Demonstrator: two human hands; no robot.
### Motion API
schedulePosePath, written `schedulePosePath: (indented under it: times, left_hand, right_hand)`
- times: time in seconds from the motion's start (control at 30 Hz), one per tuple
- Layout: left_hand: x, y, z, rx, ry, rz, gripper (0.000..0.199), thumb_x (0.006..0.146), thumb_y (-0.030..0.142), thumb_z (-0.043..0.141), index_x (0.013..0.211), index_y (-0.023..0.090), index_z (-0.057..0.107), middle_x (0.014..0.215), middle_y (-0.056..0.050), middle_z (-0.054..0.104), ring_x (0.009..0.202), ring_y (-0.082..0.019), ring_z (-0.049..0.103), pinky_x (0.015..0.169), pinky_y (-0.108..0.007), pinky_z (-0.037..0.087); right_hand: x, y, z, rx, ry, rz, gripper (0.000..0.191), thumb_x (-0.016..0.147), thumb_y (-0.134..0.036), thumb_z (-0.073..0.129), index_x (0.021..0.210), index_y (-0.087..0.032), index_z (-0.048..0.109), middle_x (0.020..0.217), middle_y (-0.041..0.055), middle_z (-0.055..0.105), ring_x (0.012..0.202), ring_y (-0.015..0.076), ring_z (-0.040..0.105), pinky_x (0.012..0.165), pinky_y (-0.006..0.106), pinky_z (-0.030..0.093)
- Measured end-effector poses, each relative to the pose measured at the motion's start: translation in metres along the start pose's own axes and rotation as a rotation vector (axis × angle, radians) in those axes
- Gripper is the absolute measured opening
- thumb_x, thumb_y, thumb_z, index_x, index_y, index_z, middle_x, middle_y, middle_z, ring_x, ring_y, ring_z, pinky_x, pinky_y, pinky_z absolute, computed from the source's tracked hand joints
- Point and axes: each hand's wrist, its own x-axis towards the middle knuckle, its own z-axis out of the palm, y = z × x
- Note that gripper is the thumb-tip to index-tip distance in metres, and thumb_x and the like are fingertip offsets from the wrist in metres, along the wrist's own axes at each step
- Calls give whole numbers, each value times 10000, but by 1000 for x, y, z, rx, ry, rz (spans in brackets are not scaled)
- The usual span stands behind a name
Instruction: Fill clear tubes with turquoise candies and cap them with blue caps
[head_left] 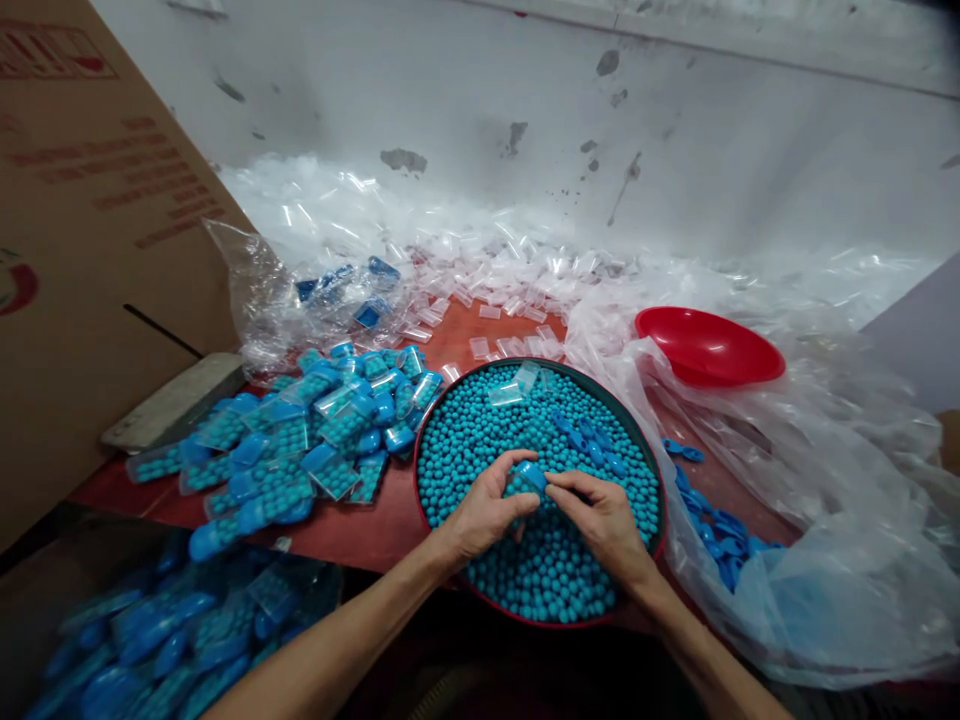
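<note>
Over a round tub (pixel 664 520) of small turquoise balls (pixel 540 580), my left hand (pixel 480 510) grips a small container with a blue cap (pixel 531 474). Thumb and fingers wrap its sides, and much of its body is hidden. My right hand (pixel 604 515) is closed in a pinch at the cap's right edge. On the balls lie several loose blue caps (pixel 589 440) and a clear empty plastic case (pixel 506 393). Left of the tub is a heap of capped clear containers (pixel 341 415) filled with the same balls.
A red bowl (pixel 709 345) sits on plastic sheeting (pixel 832 590) at right, near more blue caps (pixel 720 535). Clear cases (pixel 491 312) spread across the back of the red table (pixel 457 335). A cardboard box (pixel 97 230) stands left; more filled containers (pixel 172 630) lie below the edge.
</note>
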Motion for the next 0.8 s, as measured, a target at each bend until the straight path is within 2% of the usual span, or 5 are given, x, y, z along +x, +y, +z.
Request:
schedulePosePath:
  times: [0.07,0.23,0.43,0.6,0.8]
  left_hand:
    - [0,-1,2,41,2,38,478,695,195,547,1144,204,383,624,67,458,434,-42,422,409,-158,333]
    - [-1,-3,3,49,1,43,417,686,198,566,1079,193,429,641,59,456,434,-36,403,405,-159,329]
    - [0,-1,1,-4,-6,14,584,657,219,598,1174,207,327,737,41,475,448,-31,405,419,-165,346]
    - [0,-3,3,219,129,107,597,553,170,668,1100,189,430,843,21,492,689,-89,452,643,-210,402]
    - [-3,1,4,283,151,74,553,610,189,594,1137,165,424,676,47,474,580,-85,438,560,-206,383]
  right_hand:
    - [-1,1,-2,-2,11,43,138,760,-263,537,812,-201,649,754,11,664,695,155,612,662,270,489]
    - [-4,-3,1,-21,62,-86,138,760,-223,521,789,-194,652,804,38,652,769,162,595,733,286,466]
    - [2,-6,-4,71,30,104,230,765,-268,519,952,-186,625,861,30,652,800,161,592,743,282,468]
    - [-4,-7,0,31,-15,-8,219,781,-235,501,949,-214,640,835,28,644,780,151,587,743,283,453]
    - [-5,-8,0,-5,-22,-21,215,783,-216,498,928,-204,655,769,25,637,705,135,573,673,257,456]
